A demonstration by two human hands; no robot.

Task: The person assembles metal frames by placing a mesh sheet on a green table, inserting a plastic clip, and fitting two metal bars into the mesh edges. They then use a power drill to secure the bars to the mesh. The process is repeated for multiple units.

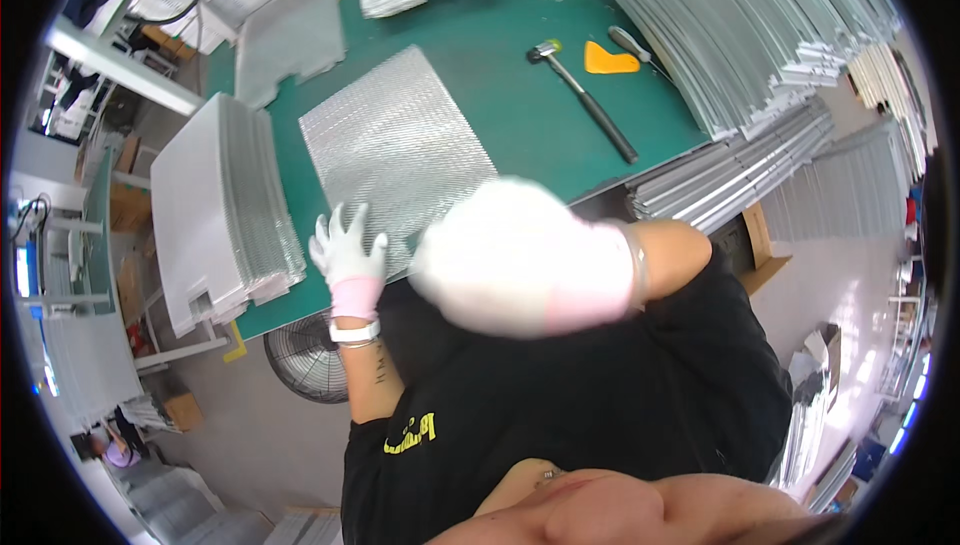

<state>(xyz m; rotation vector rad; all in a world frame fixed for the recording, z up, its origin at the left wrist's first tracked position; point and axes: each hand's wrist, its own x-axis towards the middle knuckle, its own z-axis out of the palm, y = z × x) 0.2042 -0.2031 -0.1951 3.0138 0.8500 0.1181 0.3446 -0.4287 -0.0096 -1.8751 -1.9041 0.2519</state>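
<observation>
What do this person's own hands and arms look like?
The left hand and the blurred right hand wear white gloves with pink cuffs. The left wrist has a white band and thin bracelet, its forearm dark tattooed marks; a narrow band circles the right wrist. Black sleeves leave both forearms bare; yellow lettering shows left.

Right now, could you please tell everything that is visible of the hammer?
The hammer lies on the green table, touching nothing else, its head left of an orange piece. The grip is black, perhaps rubber, slanting nearer and rightward; the shaft looks metal. One head face is dark, the other yellowish.
</observation>
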